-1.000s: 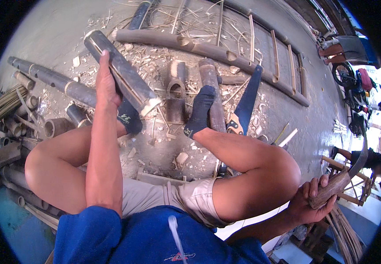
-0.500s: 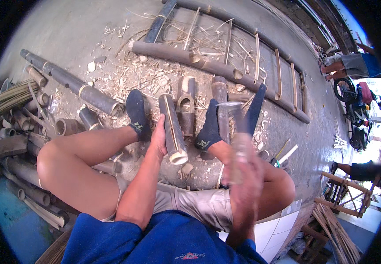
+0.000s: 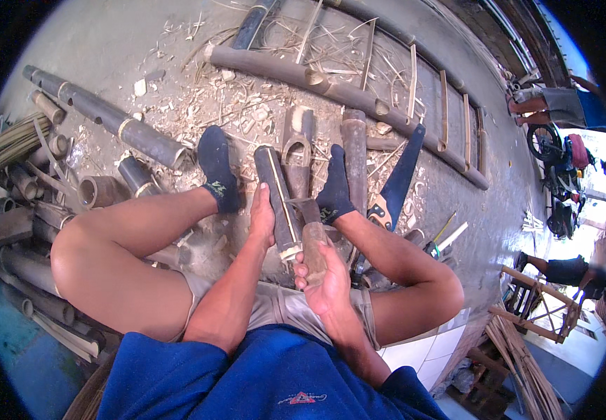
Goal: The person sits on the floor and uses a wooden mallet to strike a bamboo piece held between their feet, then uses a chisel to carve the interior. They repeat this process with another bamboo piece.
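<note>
My left hand (image 3: 263,215) grips a dark bamboo tube (image 3: 279,206) from its left side. The tube leans between my feet, with a pale lengthwise slit and its pale cut end toward me. In my right hand (image 3: 327,278) is a wooden-handled bladed tool (image 3: 315,245), fingers wrapped round the thick handle. Its short grey metal blade meets or overlaps the tube's right side near the lower end; contact is hard to judge. Just beyond stands a bamboo piece with an oval notch (image 3: 297,154).
A hand saw (image 3: 399,178) lies right of my right foot. Beyond it stretches a bamboo ladder-like frame (image 3: 345,89). A long notched bamboo pole (image 3: 107,119) and stacked bamboo offcuts (image 3: 33,231) are at left. Wood chips (image 3: 247,105) litter the floor. Other people (image 3: 569,108) stand at far right.
My right hand has swung the bladed tool down and leftward from the right, bringing its blade to the tube. My left hand keeps its grip; the view has shifted slightly.
</note>
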The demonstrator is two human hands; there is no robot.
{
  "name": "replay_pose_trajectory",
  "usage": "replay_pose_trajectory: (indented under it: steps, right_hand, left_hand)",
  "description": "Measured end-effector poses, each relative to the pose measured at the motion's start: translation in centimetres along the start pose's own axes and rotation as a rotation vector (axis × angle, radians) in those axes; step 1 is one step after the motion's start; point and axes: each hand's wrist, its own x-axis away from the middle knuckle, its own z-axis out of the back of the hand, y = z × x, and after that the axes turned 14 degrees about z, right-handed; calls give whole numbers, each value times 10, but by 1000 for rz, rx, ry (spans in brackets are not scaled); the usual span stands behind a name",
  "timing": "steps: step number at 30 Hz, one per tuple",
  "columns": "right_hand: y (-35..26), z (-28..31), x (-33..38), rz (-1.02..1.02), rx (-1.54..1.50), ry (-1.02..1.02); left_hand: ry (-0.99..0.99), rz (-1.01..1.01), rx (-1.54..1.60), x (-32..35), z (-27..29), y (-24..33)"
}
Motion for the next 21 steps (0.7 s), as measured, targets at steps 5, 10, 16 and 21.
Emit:
replay_pose_trajectory:
  steps: [5, 10, 16, 21]
  right_hand:
    - [3, 6, -2, -55, -58, 25]
    - [8, -1, -27, -48, -31, -1]
    - [17, -19, -79, -33, -42, -27]
    - [22, -43, -126, -67, -74, 34]
  left_hand:
    - [1, -35, 19, 0, -3, -2]
    - [67, 29, 5, 8, -6, 4]
    - [66, 160, -33, 42, -13, 22]
    - [60, 71, -16, 38, -13, 20]
